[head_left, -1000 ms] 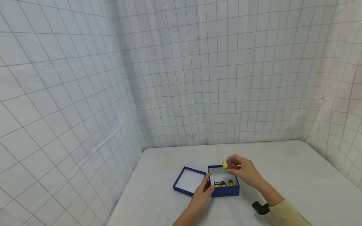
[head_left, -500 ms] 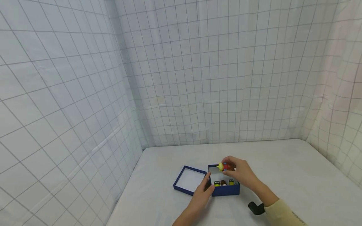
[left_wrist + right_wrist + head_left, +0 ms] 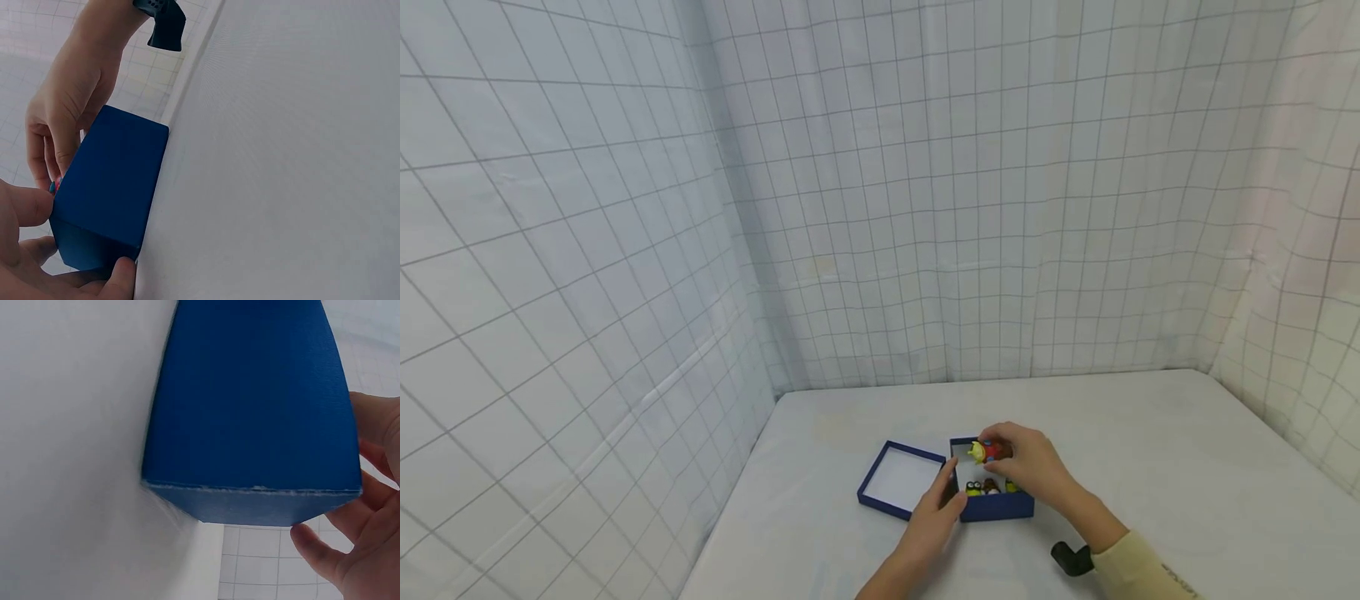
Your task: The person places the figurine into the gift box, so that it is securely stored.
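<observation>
My right hand [image 3: 1030, 461] pinches a small toy figure [image 3: 991, 452] with a yellow head and red-and-blue body, held sideways over the blue box [image 3: 997, 507]. In the left wrist view only a red speck of the toy figure [image 3: 58, 184] shows beside the fingers; in the right wrist view it is hidden behind the box [image 3: 250, 406]. Several small toys [image 3: 974, 488], yellow and brown, stand inside near the front wall. My left hand [image 3: 928, 521] rests against the box's left end, fingers fairly straight along the side, thumb at the front corner.
A shallow blue lid [image 3: 901, 477] with a white inside lies left of the box, partly behind my left hand. A black curved piece [image 3: 1071, 559] sits by my right wrist. White grid-patterned sheets [image 3: 880, 250] hang around the white-covered table [image 3: 820, 417].
My right hand has moved left and slightly lower with the toy figure, from the box's right part towards its middle. The left hand, box and lid stay put.
</observation>
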